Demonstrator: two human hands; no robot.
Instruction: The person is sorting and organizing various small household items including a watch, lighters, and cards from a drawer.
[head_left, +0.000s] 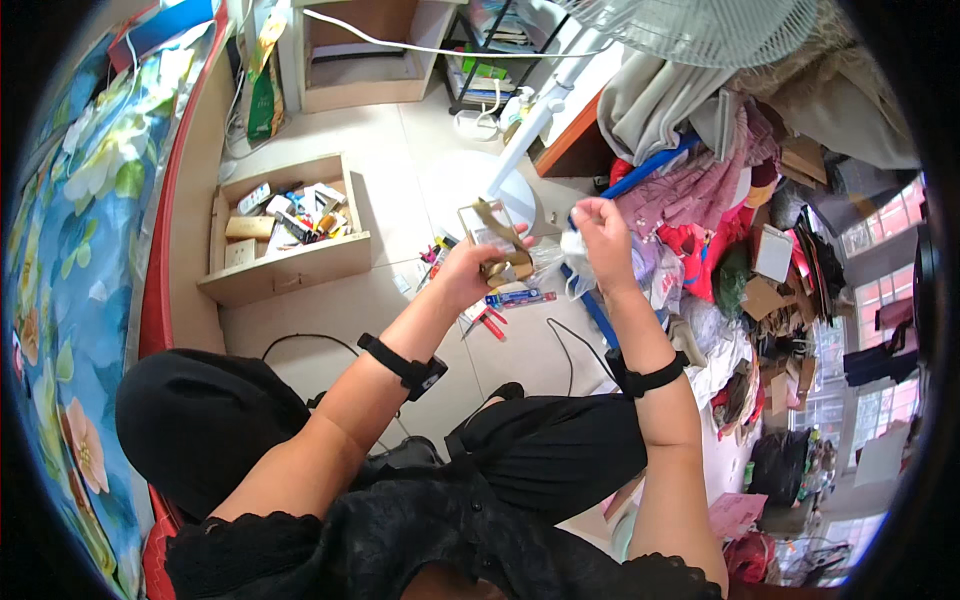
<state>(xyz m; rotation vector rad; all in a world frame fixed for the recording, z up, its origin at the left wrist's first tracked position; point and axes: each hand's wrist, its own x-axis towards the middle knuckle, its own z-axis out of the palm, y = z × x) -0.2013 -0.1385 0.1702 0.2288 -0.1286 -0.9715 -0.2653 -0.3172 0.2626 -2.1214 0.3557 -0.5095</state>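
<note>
My left hand (480, 268) holds a small gold-coloured object with a clear panel and a brownish strip (498, 225); its exact kind cannot be told. To its right my right hand (602, 240) is raised, thumb and fingertips together, beside a crumpled clear plastic bag (574, 259); whether the fingers pinch it is unclear. Below the hands, a blue packaged item (517, 298) and a red-handled tool (493, 325) lie on the tiled floor. At the left stands a wooden drawer (292, 276) filled with small boxes, pens and other odds and ends.
A white fan stand (517, 154) rises just beyond my hands. Piled clothes and bags (705, 240) crowd the right side. A floral-covered bed (112, 187) runs along the left. A wooden cabinet (364, 97) stands at the back, and black cables (307, 335) lie on the floor.
</note>
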